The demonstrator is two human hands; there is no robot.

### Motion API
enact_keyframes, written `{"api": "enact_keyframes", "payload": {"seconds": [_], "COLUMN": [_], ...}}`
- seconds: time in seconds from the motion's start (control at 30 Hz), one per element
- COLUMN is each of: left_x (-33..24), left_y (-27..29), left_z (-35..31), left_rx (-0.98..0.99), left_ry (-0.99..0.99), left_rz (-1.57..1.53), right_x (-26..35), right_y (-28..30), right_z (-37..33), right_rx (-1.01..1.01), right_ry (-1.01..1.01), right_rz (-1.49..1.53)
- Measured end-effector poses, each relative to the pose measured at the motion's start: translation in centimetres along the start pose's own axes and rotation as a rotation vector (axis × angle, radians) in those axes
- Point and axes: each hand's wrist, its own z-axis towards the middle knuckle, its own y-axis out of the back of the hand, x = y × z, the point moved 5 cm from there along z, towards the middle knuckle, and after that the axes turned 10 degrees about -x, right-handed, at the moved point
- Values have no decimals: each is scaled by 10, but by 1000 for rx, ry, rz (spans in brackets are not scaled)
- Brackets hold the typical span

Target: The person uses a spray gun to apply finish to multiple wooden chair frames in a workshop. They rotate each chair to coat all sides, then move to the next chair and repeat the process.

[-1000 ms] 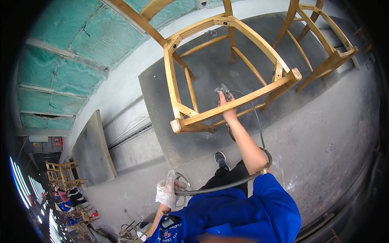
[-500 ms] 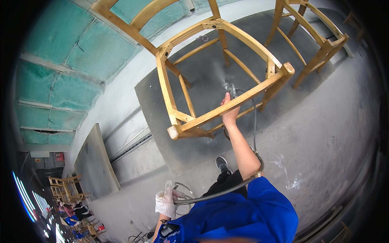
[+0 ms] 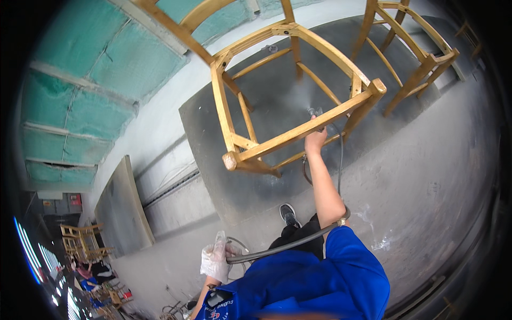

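Note:
My bare right hand (image 3: 316, 141) grips a metal spray gun (image 3: 316, 113) just below the front rail of a wooden chair frame (image 3: 298, 127). A pale mist drifts from the nozzle into the open seat area, toward the chair's far legs. The front rail partly covers the gun and my fingers. My left hand (image 3: 215, 258), in a thin whitish glove, is closed around a dark grey hose (image 3: 282, 248) at waist height. The hose passes across my body to my right elbow, and a thinner line runs up to the gun.
A second wooden chair frame (image 3: 420, 74) stands at the right. Both chairs are by a large dark board (image 3: 213, 186). Another board (image 3: 124, 208) leans at the left wall, under green panels (image 3: 80, 58). Farther off at lower left are stacked chairs (image 3: 80, 240) and people.
My right hand and the spray gun have moved a little to the right and lower behind the front rail. The mist has spread wider. My left hand still holds the hose.

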Motion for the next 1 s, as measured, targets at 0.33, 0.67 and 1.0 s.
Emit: {"api": "enact_keyframes", "payload": {"seconds": [0.33, 0.67, 1.0], "left_x": [-23, -59, -34], "left_y": [-35, -79, -22], "left_z": [-36, -34, -19], "left_rx": [254, 643, 516], "left_ry": [-11, -244, -164], "left_rz": [163, 154, -340], "right_x": [76, 260, 419], "right_y": [88, 209, 26], "right_z": [-51, -82, -177], "right_rx": [679, 382, 742], "right_ry": [-56, 146, 882], "right_rz": [-245, -477, -395]}}
